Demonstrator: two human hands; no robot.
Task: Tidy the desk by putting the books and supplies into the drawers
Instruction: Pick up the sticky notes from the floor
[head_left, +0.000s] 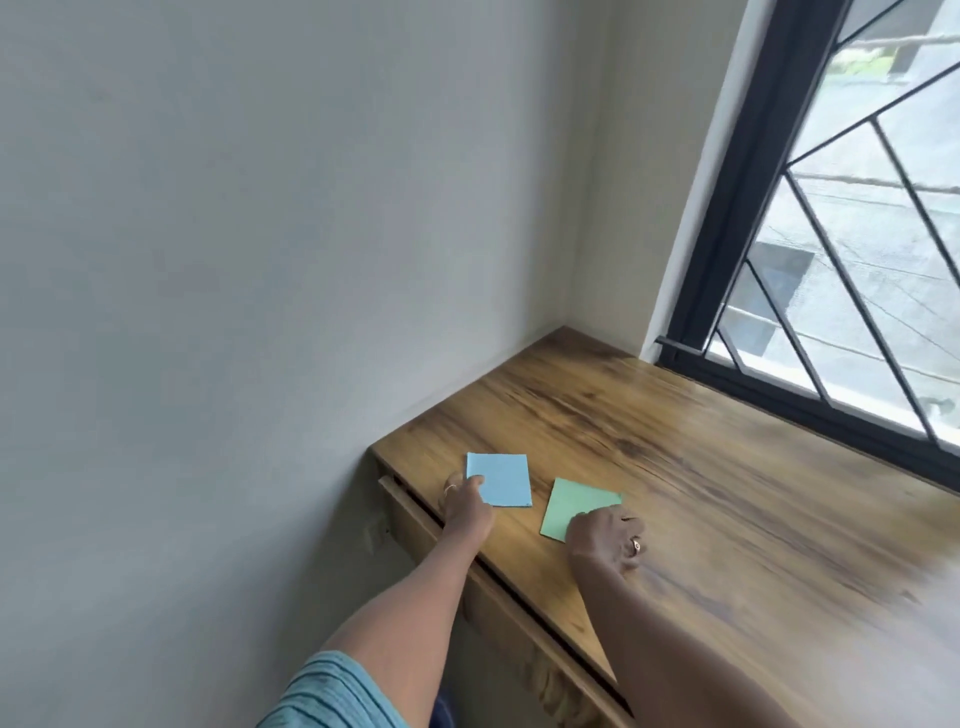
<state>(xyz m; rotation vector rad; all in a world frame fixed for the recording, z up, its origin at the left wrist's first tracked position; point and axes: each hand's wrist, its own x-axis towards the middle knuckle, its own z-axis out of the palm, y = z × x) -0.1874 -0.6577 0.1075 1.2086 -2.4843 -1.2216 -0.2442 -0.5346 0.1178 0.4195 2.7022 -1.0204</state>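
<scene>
A light blue pad (501, 479) lies flat near the left end of the wooden desk (675, 467). My left hand (464, 501) rests at the pad's near left corner, fingers touching its edge. A green pad (574, 504) lies to the right of the blue one. My right hand (605, 538) covers the green pad's near right corner, fingers curled down on it. Both pads are flat on the desk. A drawer (410, 512) under the desk's left end stands slightly ajar.
A grey wall (234, 260) runs along the desk's left side. A window with black bars (831, 260) borders the desk's far edge. Drawer fronts (519, 634) line the near side under the top.
</scene>
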